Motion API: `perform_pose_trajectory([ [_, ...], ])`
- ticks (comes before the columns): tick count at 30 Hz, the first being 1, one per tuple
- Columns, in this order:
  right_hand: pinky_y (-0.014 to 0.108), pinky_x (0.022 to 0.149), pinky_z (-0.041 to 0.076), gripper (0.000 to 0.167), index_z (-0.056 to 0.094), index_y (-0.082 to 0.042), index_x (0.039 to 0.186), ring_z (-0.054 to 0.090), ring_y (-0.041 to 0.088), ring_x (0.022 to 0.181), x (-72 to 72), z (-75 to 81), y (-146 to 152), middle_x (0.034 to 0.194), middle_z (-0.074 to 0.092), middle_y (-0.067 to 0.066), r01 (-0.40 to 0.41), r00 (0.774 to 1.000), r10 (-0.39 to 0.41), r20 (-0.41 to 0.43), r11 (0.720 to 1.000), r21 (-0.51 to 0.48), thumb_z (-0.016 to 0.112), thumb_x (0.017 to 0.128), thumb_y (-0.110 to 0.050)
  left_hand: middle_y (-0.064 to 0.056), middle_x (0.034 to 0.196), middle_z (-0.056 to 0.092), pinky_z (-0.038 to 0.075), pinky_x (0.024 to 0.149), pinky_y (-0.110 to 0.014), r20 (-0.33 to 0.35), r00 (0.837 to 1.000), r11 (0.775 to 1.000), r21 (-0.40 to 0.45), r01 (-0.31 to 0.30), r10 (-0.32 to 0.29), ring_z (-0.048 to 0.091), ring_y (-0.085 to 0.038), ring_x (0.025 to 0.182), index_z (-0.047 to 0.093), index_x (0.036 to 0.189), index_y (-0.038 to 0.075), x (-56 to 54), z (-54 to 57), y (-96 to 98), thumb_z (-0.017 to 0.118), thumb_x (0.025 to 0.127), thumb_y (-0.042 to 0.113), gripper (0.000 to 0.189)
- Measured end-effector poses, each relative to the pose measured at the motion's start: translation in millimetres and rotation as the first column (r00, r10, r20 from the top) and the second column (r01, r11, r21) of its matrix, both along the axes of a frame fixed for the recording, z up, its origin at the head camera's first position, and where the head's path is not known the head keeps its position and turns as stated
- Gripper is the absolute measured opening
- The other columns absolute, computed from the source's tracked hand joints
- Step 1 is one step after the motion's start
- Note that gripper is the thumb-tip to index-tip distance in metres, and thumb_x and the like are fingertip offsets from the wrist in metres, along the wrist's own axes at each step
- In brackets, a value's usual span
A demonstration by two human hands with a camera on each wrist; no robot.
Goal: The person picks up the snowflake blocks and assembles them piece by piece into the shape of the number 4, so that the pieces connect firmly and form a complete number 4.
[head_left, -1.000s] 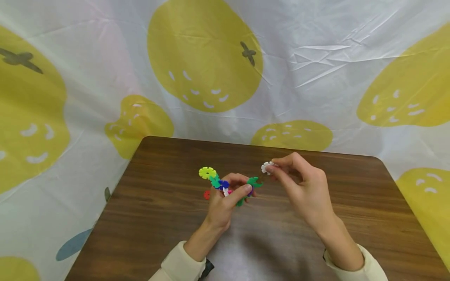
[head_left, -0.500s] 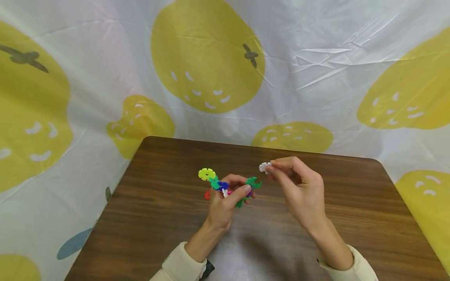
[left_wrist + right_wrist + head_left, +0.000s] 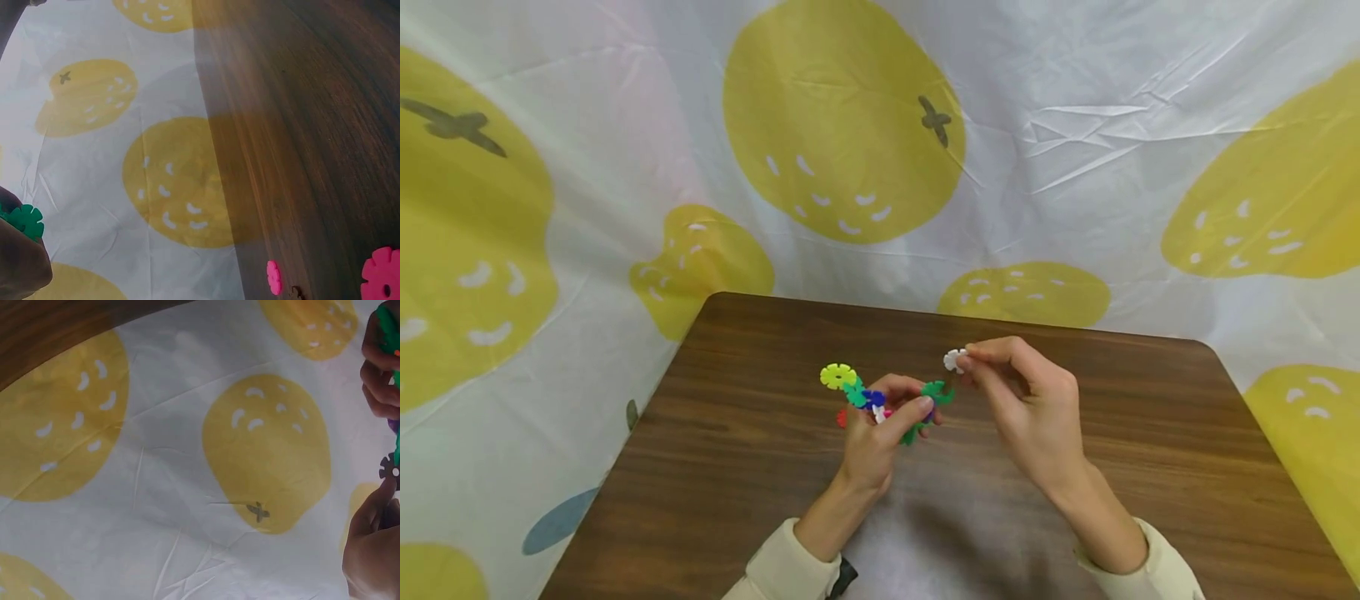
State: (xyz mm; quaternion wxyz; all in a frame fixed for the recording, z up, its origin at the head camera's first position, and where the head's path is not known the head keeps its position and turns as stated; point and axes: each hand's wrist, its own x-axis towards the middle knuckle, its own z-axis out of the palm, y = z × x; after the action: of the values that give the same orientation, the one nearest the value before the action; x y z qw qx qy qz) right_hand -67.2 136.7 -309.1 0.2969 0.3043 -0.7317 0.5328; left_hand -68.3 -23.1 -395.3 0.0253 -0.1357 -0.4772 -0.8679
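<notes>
Closest in, two cream sleeves [image 3: 793, 560] reach up from the bottom edge, with something black [image 3: 842, 577] tucked beside the left cuff. Past the cuffs we go, and here's the left hand [image 3: 871, 442], its fingers curled round a chain of interlocking snowflake discs, the thumb laid across it. The right hand [image 3: 1037, 408] is held up to the side, thumb and forefinger pinching a loose white disc [image 3: 953, 360] by its edge!

Look at that chain, held above the counter [image 3: 752, 492]: on the far left a yellow-green disc [image 3: 838, 377], joined to a teal disc [image 3: 854, 392], then a dark blue disc [image 3: 874, 399], with a white and pink bit by the thumb and a red disc [image 3: 842, 418] poking out below. On the other side of the hand sits a green disc [image 3: 934, 391], with more green [image 3: 908, 436] beneath the fingers. That pinched white piece is just above the green one; whether they touch, I can't tell. The left wrist view catches a pink disc [image 3: 383, 275] at its lower right corner.

Behind it all, the dark wood-grain top meets a pale cloth [image 3: 1000, 192] printed with big yellow fruit.
</notes>
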Motion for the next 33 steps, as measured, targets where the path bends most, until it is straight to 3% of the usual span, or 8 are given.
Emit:
perform_pose_trajectory([
  [6, 0.020, 0.069, 0.061, 0.021, 0.072, 0.005, 0.094, 0.072, 0.002, 0.074, 1.2, 2.7, 4, 0.087, 0.077, 0.016, 0.044, 0.997, -0.048, 0.053, 0.997, 0.069, 0.075, 0.080, 0.020, 0.003, 0.076, 0.075, 0.054, 0.056, -0.018, 0.024, 1.000, 1.000, -0.006, -0.013, 0.013, 0.072, -0.009, 0.067, 0.070, 0.091, 0.016, 2.6, -0.2, 0.2, 0.068, 0.089, -0.001, 0.017],
  [10, 0.019, 0.068, 0.061, 0.019, 0.072, 0.004, 0.094, 0.071, 0.006, 0.072, 3.1, 7.0, 7, 0.087, 0.077, 0.014, 0.055, 0.993, -0.064, 0.096, 0.993, 0.100, 0.076, 0.081, 0.017, 0.004, 0.076, 0.075, 0.054, 0.056, -0.018, 0.016, 1.000, 1.000, -0.010, -0.016, 0.016, 0.072, -0.010, 0.067, 0.070, 0.092, 0.015, 3.4, 1.4, -0.1, 0.067, 0.089, -0.001, 0.016],
  [14, 0.018, 0.067, 0.060, 0.016, 0.072, 0.003, 0.094, 0.070, 0.001, 0.072, 6.0, 9.3, 8, 0.086, 0.076, 0.017, 0.072, 0.991, -0.083, 0.108, 0.992, 0.103, 0.076, 0.083, 0.014, 0.002, 0.077, 0.075, 0.054, 0.056, -0.019, 0.004, 1.000, 1.000, -0.008, -0.013, 0.013, 0.072, -0.010, 0.068, 0.071, 0.092, 0.016, 3.8, 3.3, -1.6, 0.067, 0.089, 0.000, 0.016],
  [19, 0.021, 0.068, 0.061, 0.016, 0.071, 0.004, 0.096, 0.071, 0.002, 0.072, 7.3, 8.7, 6, 0.087, 0.076, 0.015, 0.052, 0.989, -0.058, 0.139, 0.998, 0.046, 0.075, 0.084, 0.014, 0.002, 0.079, 0.074, 0.054, 0.056, -0.019, -0.001, 1.000, 1.000, 0.009, -0.017, 0.017, 0.071, -0.010, 0.067, 0.071, 0.092, 0.017, 4.4, 6.8, -3.2, 0.067, 0.089, 0.000, 0.017],
  [26, 0.022, 0.068, 0.062, 0.016, 0.070, 0.007, 0.096, 0.072, 0.004, 0.074, 8.3, -0.1, 2, 0.093, 0.077, -0.006, 0.046, 0.990, -0.038, 0.139, 0.997, -0.058, 0.073, 0.084, 0.018, 0.002, 0.076, 0.075, 0.054, 0.056, -0.019, 0.012, 1.000, 1.000, 0.008, -0.019, 0.019, 0.071, -0.009, 0.067, 0.072, 0.091, 0.016, 5.8, 6.7, -3.1, 0.068, 0.088, 0.001, 0.016],
  [33, 0.022, 0.067, 0.062, 0.015, 0.069, 0.011, 0.096, 0.073, 0.006, 0.072, 6.9, -7.2, -2, 0.093, 0.077, -0.006, 0.014, 0.992, 0.004, 0.126, 0.990, -0.143, 0.071, 0.084, 0.019, 0.003, 0.077, 0.074, 0.054, 0.055, -0.019, 0.024, 0.999, 0.999, 0.003, -0.032, 0.032, 0.072, -0.011, 0.067, 0.072, 0.091, 0.017, 5.4, 5.3, -4.6, 0.067, 0.089, 0.000, 0.018],
])
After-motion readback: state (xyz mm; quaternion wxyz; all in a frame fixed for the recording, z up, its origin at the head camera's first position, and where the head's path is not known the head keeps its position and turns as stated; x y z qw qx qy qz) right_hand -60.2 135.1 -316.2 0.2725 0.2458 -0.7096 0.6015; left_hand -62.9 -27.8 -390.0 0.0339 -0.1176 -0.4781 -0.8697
